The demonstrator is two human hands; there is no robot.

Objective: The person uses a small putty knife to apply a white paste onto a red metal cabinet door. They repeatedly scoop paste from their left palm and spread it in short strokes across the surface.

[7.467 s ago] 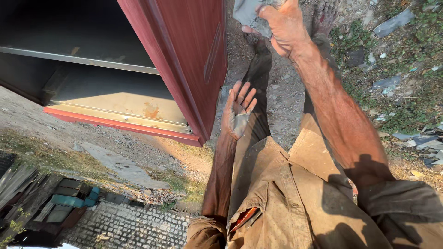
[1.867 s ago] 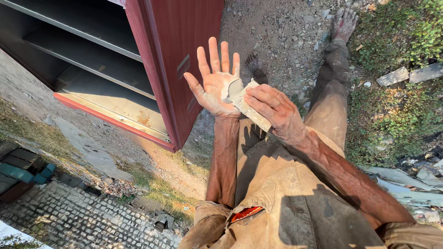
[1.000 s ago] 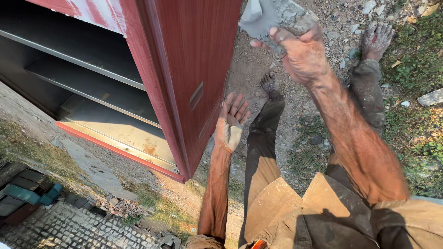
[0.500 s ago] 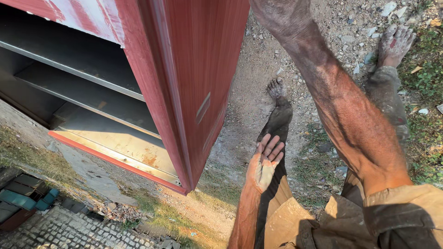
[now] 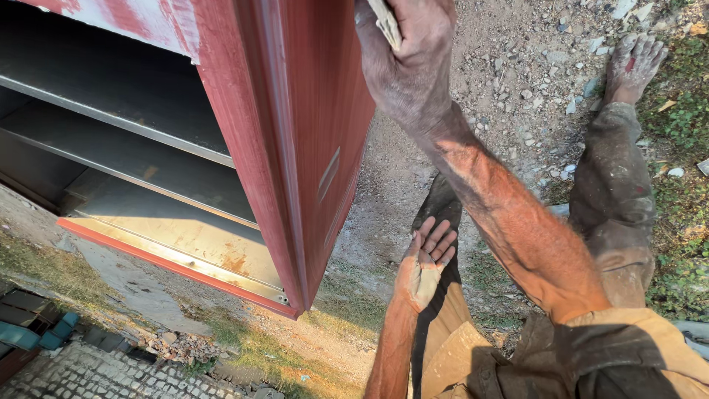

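Red metal cabinet: the largest item, standing open on rough ground, its door swung out edge-on toward the camera. The door's outer face is dark red with a small rectangular plate set into it. The top edge shows pale patches where the paint is worn or rubbed away.

Shelves: bare grey metal, several tiers visible inside, with rust marks on the lowest one near the front lip.

Ground: stony dirt with loose pebbles, grass at the right edge, and a patch of paving bricks at lower left.

The person's legs and bare foot: grey, dusty trousers, the foot planted on the stones, apparently a wide stance beside the cabinet.

Right hand: raised high by the top of the door, fingers closed around a pale folded sheet, probably sandpaper or cloth; only its edge shows. The arm is coated in reddish dust, which fits rubbing at the painted surface. The sheet sits pressed in the palm, likely so flat pressure can go on the door.

Left hand: hanging low by the thigh, open, fingers spread, holding nothing; the palm is pale with dust and is well apart from the door.
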